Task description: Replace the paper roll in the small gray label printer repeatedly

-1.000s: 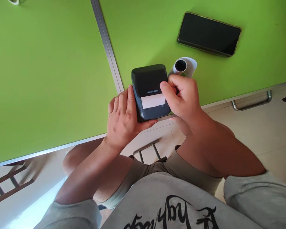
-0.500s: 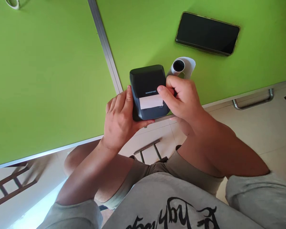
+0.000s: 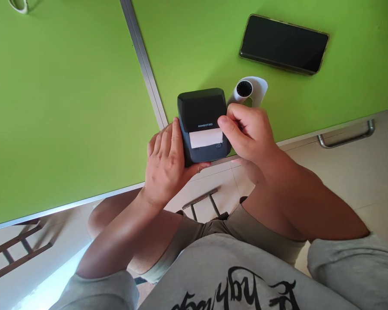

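Two hands (image 3: 164, 161) (image 3: 251, 131) at the black printer (image 3: 202, 110), nearly unchanged.

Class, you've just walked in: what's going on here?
A person's left hand grips a dark printer along its left side; the curled right hand is at its right edge. Its lid looks shut, with white paper sticking out. On the green table beyond are a white roll and a phone.

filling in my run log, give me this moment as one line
left hand: holding printer by its left side; right hand: thumb at right edge; paper: out front; white roll, phone: on table
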A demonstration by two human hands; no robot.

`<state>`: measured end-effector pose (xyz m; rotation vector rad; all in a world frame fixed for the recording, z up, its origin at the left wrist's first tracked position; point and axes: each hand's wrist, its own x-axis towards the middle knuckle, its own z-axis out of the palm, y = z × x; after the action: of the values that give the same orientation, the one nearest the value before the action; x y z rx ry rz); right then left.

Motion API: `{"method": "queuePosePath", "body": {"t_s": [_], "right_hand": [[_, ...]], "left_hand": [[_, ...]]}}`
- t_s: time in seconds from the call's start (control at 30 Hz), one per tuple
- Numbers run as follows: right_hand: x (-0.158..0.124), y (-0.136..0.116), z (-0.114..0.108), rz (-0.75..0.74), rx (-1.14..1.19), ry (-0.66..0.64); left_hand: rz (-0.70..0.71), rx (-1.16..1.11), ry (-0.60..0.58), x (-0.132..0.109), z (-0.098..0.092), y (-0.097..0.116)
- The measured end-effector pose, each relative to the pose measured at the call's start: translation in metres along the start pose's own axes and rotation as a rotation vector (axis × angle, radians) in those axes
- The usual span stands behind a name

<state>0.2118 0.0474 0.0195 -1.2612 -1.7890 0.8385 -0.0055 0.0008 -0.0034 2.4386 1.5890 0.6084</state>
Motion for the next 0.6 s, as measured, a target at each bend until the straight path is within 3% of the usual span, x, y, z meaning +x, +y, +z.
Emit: {"method": "queuePosePath", "body": {"t_s": [0.4,0.6], "right_hand": [[-0.0002,-0.0044,-0.0006,0.059,-0.006,-0.017],[0.0022,-0.0035,-0.0088,0.031,0.01,-0.137]], "left_hand": [[-0.065,-0.09,-0.033,0.0041,-0.0087,-0.0023],[-0.065,-0.097,-0.003,0.005,-0.0093,0.0004]]}}
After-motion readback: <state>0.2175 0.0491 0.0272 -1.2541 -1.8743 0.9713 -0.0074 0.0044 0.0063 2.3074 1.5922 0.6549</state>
